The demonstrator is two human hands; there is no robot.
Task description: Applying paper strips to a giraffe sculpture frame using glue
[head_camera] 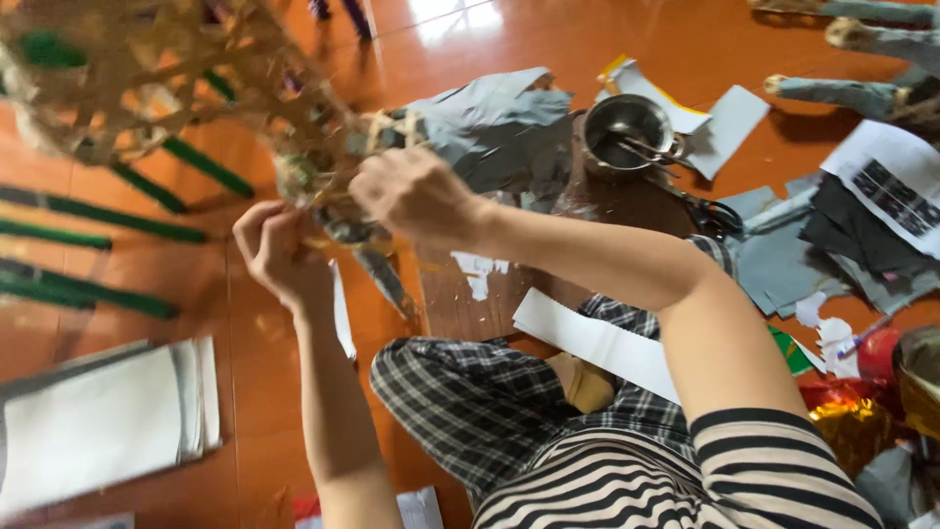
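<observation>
A woven bamboo lattice frame (147, 78), partly wrapped with pale string, hangs blurred at the upper left. My left hand (277, 253) pinches its lower tip from below. My right hand (416, 196) grips the same tip from the right, fingers closed around a wrapped joint. A narrow strip of grey paper (384, 274) dangles from that joint toward my checked trouser leg (470, 392).
On the orange floor lie green sticks (93, 235), a stack of white paper (103, 421), grey paper sheets (499, 122), a small metal pot (627, 132), black scissors (707, 211), a white strip (597, 343) and shiny foil scraps (847, 411). Paper-covered limbs (862, 59) sit top right.
</observation>
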